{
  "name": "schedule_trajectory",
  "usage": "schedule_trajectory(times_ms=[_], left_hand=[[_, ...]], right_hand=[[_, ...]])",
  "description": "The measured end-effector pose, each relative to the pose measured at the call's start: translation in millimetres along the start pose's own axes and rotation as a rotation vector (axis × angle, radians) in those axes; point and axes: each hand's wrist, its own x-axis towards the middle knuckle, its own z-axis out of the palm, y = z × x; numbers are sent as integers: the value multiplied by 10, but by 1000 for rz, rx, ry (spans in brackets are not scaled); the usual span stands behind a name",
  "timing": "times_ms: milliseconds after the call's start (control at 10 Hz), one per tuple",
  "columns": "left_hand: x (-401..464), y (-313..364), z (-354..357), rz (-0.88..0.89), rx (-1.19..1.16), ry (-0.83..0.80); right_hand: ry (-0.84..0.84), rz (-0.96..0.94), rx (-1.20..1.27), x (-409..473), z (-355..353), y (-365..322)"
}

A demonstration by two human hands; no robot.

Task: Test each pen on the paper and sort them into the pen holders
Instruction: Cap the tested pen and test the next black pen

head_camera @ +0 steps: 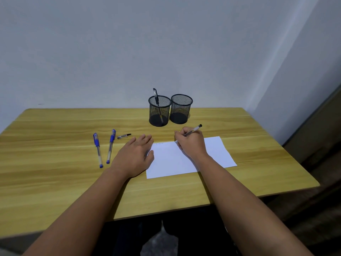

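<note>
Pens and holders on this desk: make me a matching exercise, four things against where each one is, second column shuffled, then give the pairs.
Things
1. Black-capped pen
2. Two blue-capped pens
3. Loose pen cap
4. Uncapped pen

Places
A. Gripped by the right hand, tip on the paper
B. Lying on the table just beyond the left hand
C. Standing in the left mesh holder
D. Lying side by side on the table, left of the left hand

Pairs: 1-C, 2-D, 3-B, 4-A
</note>
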Motion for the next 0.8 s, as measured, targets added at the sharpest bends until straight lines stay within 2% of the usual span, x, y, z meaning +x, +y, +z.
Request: schedule_trajectory(times_ms=[800], left_hand=[[-6,17,-12,-6,-8,8]], right_hand=[[86,-37,-64,48,11,64]])
